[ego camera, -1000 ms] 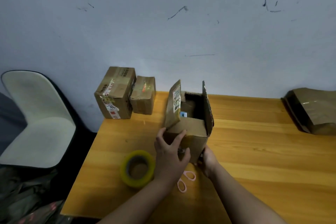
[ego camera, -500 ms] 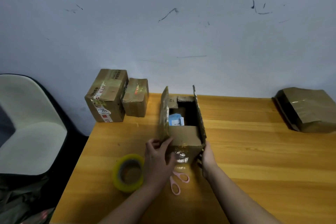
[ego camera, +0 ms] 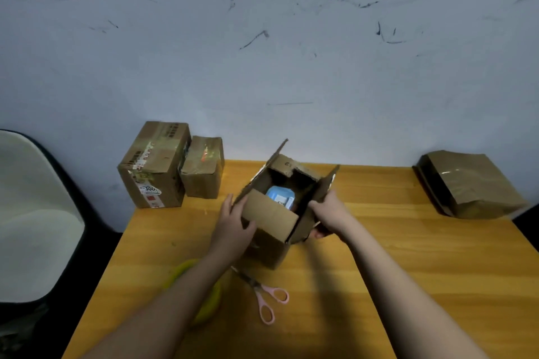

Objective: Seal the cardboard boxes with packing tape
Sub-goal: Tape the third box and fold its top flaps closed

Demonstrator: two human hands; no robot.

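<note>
You have the open box [ego camera: 271, 230] between your hands, near the middle of the table [ego camera: 408, 256], turned so one corner points back at you. Its four top flaps are up or half-down: the near flap [ego camera: 269, 214] lies partly folded over the opening, the far one [ego camera: 287, 167] leans inward, and the two long side flaps stand up at about 10 and 2 o'clock. A blue item [ego camera: 280, 197] shows inside.

Your left hand [ego camera: 233, 226] rests on the box's left side, fingers fairly straight along the base of the left flap, thumb around the near edge. Your right hand [ego camera: 328, 214] grips the right flap [ego camera: 320, 195], fingers curled over it low down; you cannot see whether the thumb bears on the box wall.

The relation that counts: the box's long axis runs from about 7 o'clock to 1 o'clock, so the seam where the two long flaps meet should lie along that line. Both hands are already on it, each on its own flap.

The tape roll [ego camera: 210, 300] lies at 7 o'clock from the box, mostly hidden under your left forearm, so your left hand is nearer to it. The pink-handled scissors [ego camera: 264, 296] lie at 6 o'clock, just behind the box, blades pointing toward it.
</note>
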